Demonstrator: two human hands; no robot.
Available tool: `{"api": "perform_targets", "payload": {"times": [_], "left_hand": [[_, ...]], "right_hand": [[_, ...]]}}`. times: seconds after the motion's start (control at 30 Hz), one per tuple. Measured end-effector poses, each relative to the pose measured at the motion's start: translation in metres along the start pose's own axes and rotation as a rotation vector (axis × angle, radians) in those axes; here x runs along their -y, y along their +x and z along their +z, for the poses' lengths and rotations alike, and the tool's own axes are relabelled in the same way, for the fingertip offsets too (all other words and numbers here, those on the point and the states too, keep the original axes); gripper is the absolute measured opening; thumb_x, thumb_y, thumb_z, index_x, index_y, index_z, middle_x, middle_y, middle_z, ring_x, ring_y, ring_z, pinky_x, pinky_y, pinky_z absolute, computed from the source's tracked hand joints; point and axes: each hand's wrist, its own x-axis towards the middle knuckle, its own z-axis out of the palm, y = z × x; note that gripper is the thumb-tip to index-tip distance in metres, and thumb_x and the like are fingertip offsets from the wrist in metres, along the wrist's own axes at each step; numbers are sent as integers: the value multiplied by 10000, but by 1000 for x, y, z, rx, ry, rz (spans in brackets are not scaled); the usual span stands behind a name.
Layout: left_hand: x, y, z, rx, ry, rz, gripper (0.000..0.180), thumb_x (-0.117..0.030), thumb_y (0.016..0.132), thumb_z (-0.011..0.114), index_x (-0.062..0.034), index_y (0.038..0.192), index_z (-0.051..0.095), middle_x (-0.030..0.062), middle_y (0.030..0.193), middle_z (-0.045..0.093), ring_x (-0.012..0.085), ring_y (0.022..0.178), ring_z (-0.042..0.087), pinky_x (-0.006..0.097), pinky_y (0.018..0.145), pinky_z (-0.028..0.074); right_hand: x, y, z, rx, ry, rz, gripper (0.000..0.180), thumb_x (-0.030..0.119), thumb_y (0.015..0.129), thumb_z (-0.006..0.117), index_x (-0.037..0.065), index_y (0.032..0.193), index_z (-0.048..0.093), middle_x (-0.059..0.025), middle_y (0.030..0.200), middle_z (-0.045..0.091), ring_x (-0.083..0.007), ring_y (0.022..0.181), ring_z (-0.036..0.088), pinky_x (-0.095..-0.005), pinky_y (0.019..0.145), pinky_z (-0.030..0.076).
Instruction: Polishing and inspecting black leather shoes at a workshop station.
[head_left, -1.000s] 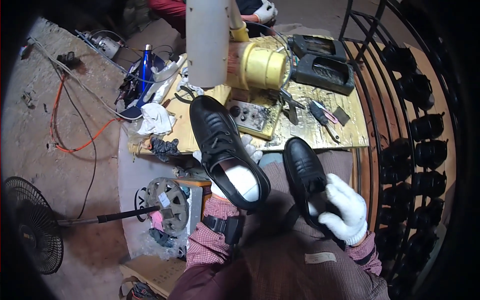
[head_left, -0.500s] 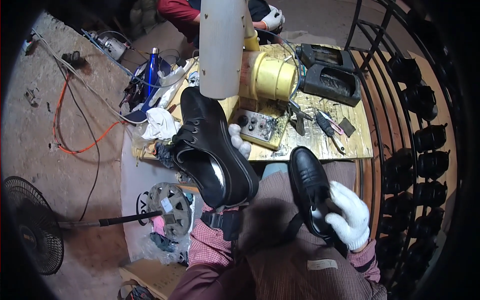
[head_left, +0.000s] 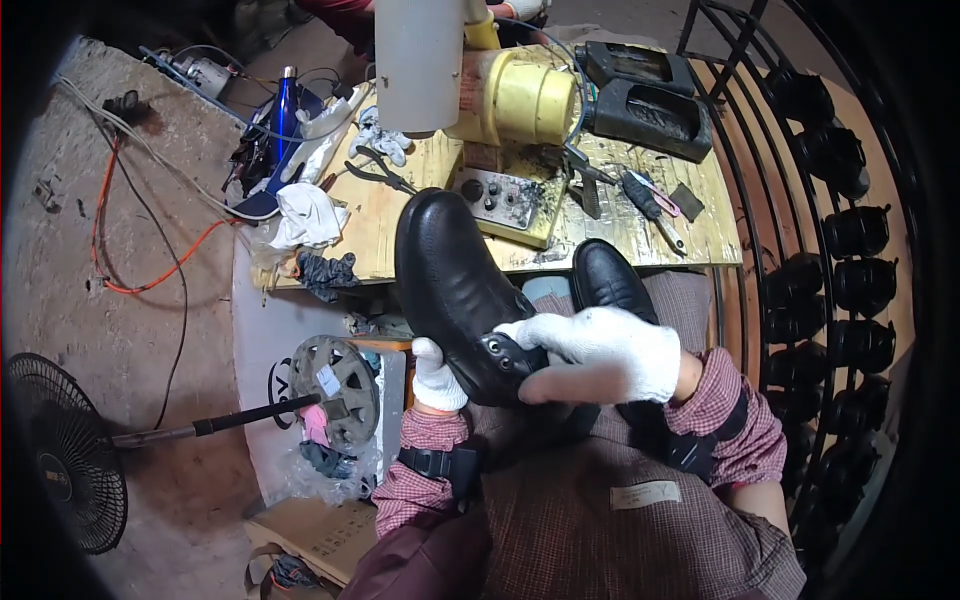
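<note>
In the middle I hold a black leather lace-up shoe (head_left: pixel 445 265), its toe pointing away from me. My left hand (head_left: pixel 437 380), in a white glove, grips it near the heel, with most of the fingers hidden behind the shoe. My right hand (head_left: pixel 605 355), gloved too, closes finger and thumb on the shoe's eyelet flap (head_left: pixel 505 352), where metal rings show. A second black shoe (head_left: pixel 608 277) rests on my aproned lap, partly covered by my right hand and wrist.
Ahead, the yellow workbench (head_left: pixel 385 235) carries pliers (head_left: pixel 380 172), a control box (head_left: pixel 497 197), a yellow machine (head_left: pixel 530 100) and black trays (head_left: pixel 660 120). A rack of black shoes (head_left: pixel 865 285) lines the right. A fan (head_left: pixel 65 455) stands left. Someone sits beyond the bench.
The held shoe has turned from showing its side and opening to showing its upper. My right hand has left the second shoe and moved left onto the held shoe's eyelet flap.
</note>
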Motion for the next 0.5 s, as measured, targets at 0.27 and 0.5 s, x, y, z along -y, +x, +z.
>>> {"api": "perform_targets", "payload": {"times": [0.27,0.5], "left_hand": [[-16,50,11,-98,-57,144,1102,-911,762,609,-102,1501,491,125,1345,630,301,1137,661,447,967,600],[-46,102,19,-77,-52,263,1077,-882,807,598,-99,1535,467,147,1433,594,337,1277,603,510,1117,511]], "right_hand": [[15,19,-4,1,317,168,985,303,904,756,231,1698,176,-80,834,710,-168,682,705,-311,594,604],[21,53,-41,-64,214,-14,1000,422,932,712,185,1704,123,-74,756,658,-147,537,580,-303,489,506]]}}
